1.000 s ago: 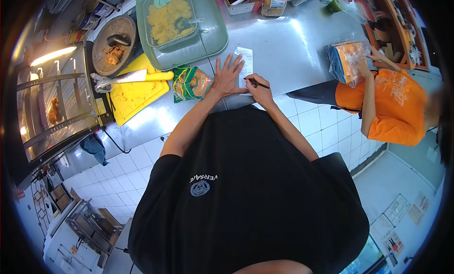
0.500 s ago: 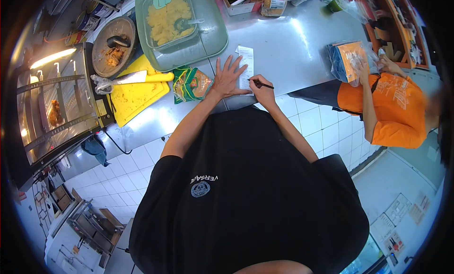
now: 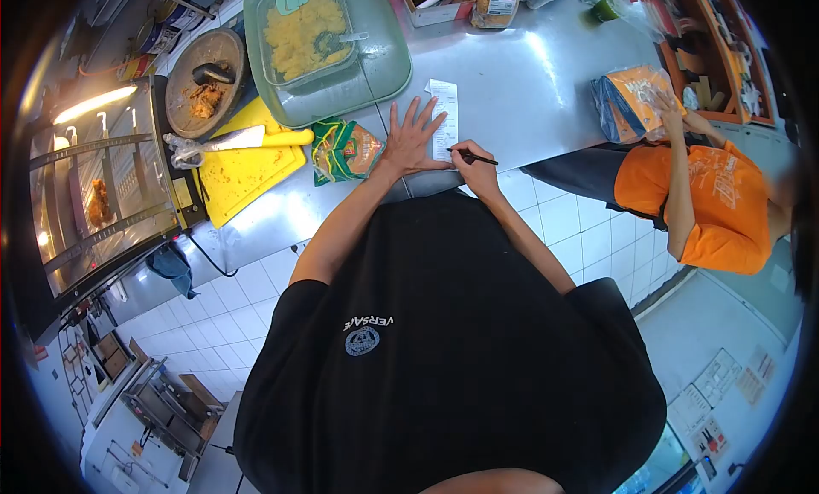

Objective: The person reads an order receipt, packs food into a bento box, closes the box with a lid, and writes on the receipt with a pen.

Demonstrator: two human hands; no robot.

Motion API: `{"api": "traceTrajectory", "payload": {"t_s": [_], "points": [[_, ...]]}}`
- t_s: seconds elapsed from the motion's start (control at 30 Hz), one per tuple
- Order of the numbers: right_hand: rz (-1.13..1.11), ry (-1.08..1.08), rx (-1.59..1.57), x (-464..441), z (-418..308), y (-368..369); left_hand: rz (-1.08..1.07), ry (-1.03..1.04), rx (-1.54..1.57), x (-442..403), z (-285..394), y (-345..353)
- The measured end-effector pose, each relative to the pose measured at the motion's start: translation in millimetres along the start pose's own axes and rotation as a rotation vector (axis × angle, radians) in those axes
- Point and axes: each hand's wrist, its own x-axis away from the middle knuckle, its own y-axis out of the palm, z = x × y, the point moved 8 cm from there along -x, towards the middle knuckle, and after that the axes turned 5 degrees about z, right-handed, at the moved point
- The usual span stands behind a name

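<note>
A narrow printed paper slip [image 3: 444, 97] lies on the metal counter in front of me. My left hand [image 3: 413, 142] is spread flat across its left side, fingers apart, pressing on the slip and the counter. Dark and slim, a pen [image 3: 482, 159] sits in the closed fingers of my right hand [image 3: 474, 171], its tip at the lower right part of the slip. The writing on the paper is too small to read. Just left of my left hand is a green and yellow plastic packet [image 3: 341, 151].
At left are a yellow cutting board [image 3: 247, 174], a yellow-handled knife [image 3: 286, 139], a stone mortar [image 3: 177, 101] and a lit glass display case [image 3: 102, 178]. A green tub [image 3: 388, 76] stands behind. A person in an orange shirt [image 3: 725, 208] handles orange packages [image 3: 636, 101] at right.
My right hand and the pen have shifted very slightly down along the slip. My left hand stays put. The person at right has moved a hand on the packages.
</note>
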Motion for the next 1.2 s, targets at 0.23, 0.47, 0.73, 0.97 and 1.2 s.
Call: {"api": "traceTrajectory", "payload": {"t_s": [0.23,0.47,0.73,0.97,1.2], "points": [[-0.013,0.023,-0.013,2.1,3.9,0.1,0.001,0.012,-0.042,0.7,-1.4,3.6],[-0.028,0.031,-0.019,7.9,1.6,0.1,-0.021,0.013,-0.056,1.5,-2.3,5.0],[-0.065,0.061,-0.028,10.3,14.8,2.2,-0.029,0.019,-0.056,1.2,-1.3,6.3],[-0.094,0.045,-0.015,15.7,11.2,1.0,-0.044,0.034,-0.06,1.2,-2.4,9.7],[-0.091,0.097,-0.07,18.1,10.9,1.5,-0.095,0.034,-0.054,0.9,-1.3,8.2]]}}
